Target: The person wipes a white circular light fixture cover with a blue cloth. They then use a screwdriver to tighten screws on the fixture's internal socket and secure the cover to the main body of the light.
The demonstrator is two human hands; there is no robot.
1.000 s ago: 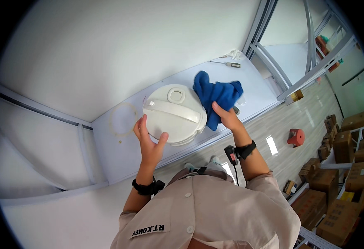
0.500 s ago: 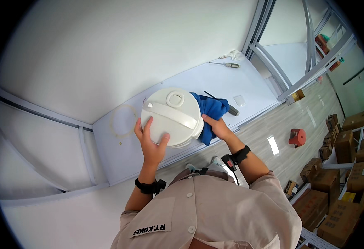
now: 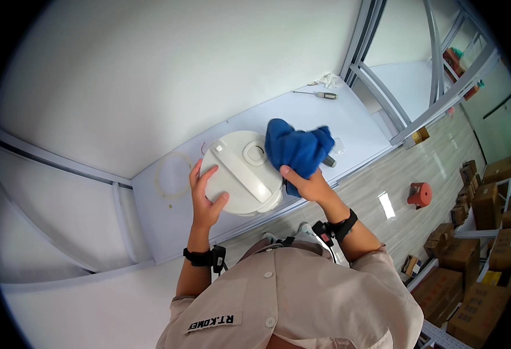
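A white round rice cooker with a strap-like carrying handle and a round steam vent on its lid stands on the white tabletop. My left hand grips its left side, thumb and fingers spread over the lid's edge. Bunched in my right hand is a blue cloth, held up at the cooker's right edge beside the vent. The cloth hides part of the cooker's right side. Just past the cloth, the grey end of a tool handle shows; the rest of it is covered.
A screwdriver and a crumpled white tissue lie at the table's far right. A small clear piece is beside the cloth. A yellowish ring mark shows at left. Right of the table are a red stool and shelved cardboard boxes.
The cooker has turned clockwise, its handle now slanting more steeply. My right hand has brought the cloth up off the table, bunched. My left hand stays on the cooker.
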